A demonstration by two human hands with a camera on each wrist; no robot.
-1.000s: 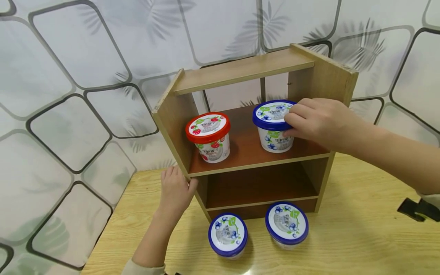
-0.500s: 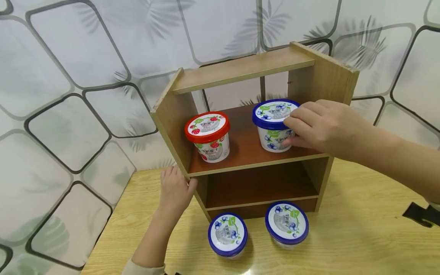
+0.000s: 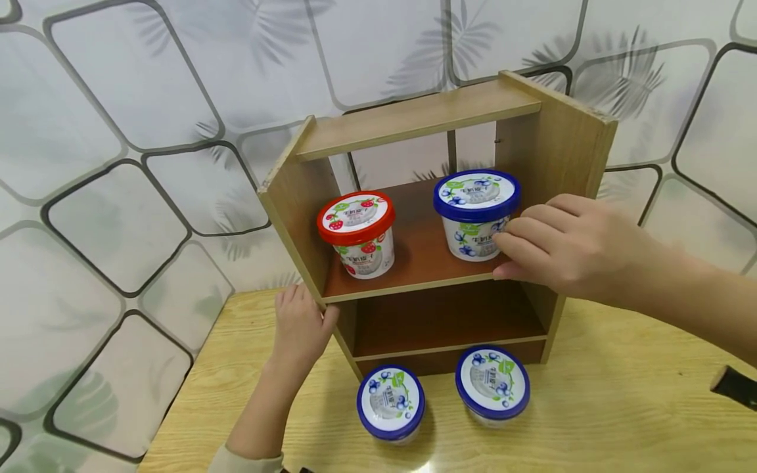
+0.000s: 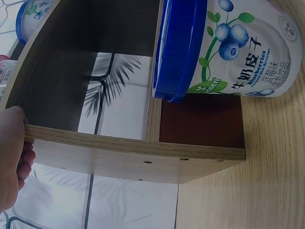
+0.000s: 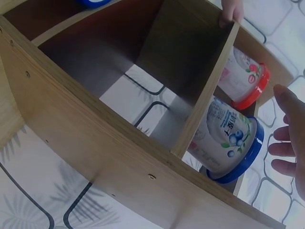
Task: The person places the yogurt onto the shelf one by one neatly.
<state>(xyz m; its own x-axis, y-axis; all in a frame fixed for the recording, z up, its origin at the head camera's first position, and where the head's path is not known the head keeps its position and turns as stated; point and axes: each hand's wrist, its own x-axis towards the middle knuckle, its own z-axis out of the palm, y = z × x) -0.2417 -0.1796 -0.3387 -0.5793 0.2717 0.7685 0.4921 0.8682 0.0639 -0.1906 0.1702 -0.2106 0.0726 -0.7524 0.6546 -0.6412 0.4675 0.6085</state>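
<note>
My left hand (image 3: 303, 328) grips the left side panel of a small wooden shelf (image 3: 416, 123). In the left wrist view, the curled fingers (image 4: 26, 164) wrap the panel's edge. My right hand (image 3: 570, 246) is just in front of the blue-lidded blueberry tub (image 3: 470, 238) standing upright on the upper board. The right wrist view shows that hand's fingers (image 5: 282, 149) spread, with a gap between them and the tub. Left of this tub, against the side panel, a red-lidded strawberry tub (image 3: 368, 256) stands upright.
Two more blue-lidded tubs, one on the left (image 3: 390, 402) and one on the right (image 3: 493, 383), stand on the wooden table (image 3: 615, 394) before the shelf. A patterned wall covering (image 3: 378, 52) rises behind. A black strap end (image 3: 733, 386) shows at the right edge.
My right hand has let go of the blueberry tub on the upper board and moved down and slightly right. The tub stays in place, and my left hand has kept its hold.
</note>
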